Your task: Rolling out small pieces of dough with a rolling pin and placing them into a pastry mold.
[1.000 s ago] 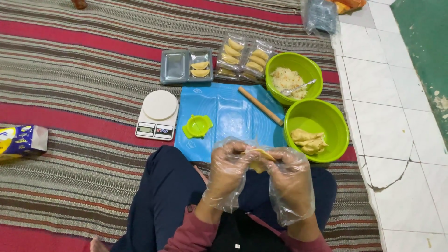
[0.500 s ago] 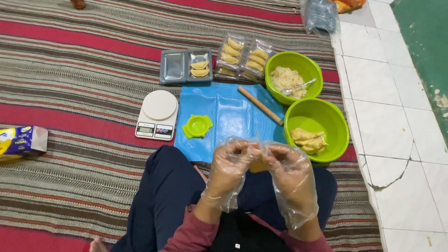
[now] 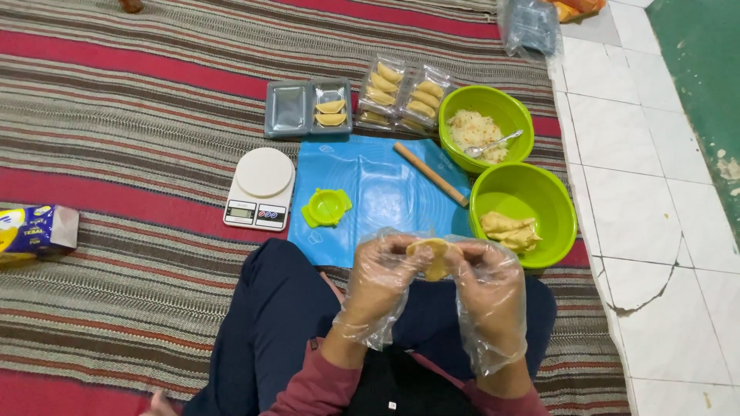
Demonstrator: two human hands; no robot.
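Note:
Both hands wear loose clear plastic gloves and meet over my lap. My left hand (image 3: 383, 276) and my right hand (image 3: 488, 282) pinch a small folded piece of yellow dough (image 3: 433, 256) between their fingertips, just in front of the near edge of a blue mat (image 3: 378, 192). A green round dumpling press (image 3: 327, 207) lies shut on the mat's left side. A wooden rolling pin (image 3: 430, 174) lies slantwise on the mat's right side.
A white kitchen scale (image 3: 260, 188) sits left of the mat. Two green bowls stand at right: one with filling and a spoon (image 3: 486, 127), one with dough pieces (image 3: 524, 216). Grey trays (image 3: 307, 108) and clear packs (image 3: 402, 95) hold shaped dumplings. A yellow-and-blue packet (image 3: 35, 231) lies far left. White tiles border the striped rug.
The hands have shifted slightly and turned the dough piece; its yellow folded edge now shows more plainly between the fingertips.

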